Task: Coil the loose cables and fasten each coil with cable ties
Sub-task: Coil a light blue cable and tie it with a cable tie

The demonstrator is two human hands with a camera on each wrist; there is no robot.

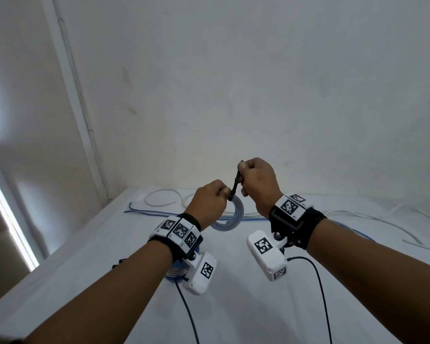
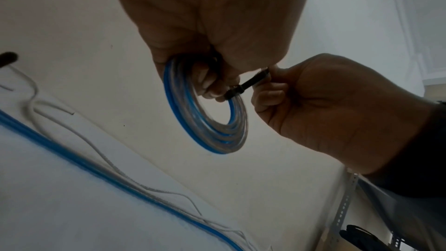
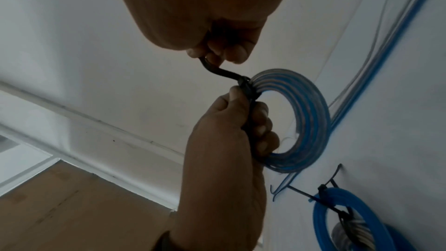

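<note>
A small coil of blue and clear cable (image 1: 230, 214) (image 2: 205, 121) (image 3: 306, 119) hangs above the white table, gripped at its upper edge by my left hand (image 1: 212, 202) (image 3: 231, 127). A black cable tie (image 1: 235, 186) (image 2: 248, 85) (image 3: 224, 73) is looped round the coil at that spot. Its free tail runs up into my right hand (image 1: 255, 182) (image 2: 321, 110), which pinches it between thumb and fingers. A second blue coil (image 3: 347, 222) (image 1: 178, 270) with black ties on it lies on the table under my left wrist.
Loose blue cable (image 1: 169, 214) (image 2: 79, 163) and white cable (image 1: 164, 198) trail across the far side of the white table (image 1: 234, 306). More white cable (image 1: 395, 224) runs off to the right. The wall stands close behind. Black camera leads (image 1: 318, 281) hang from both wrists.
</note>
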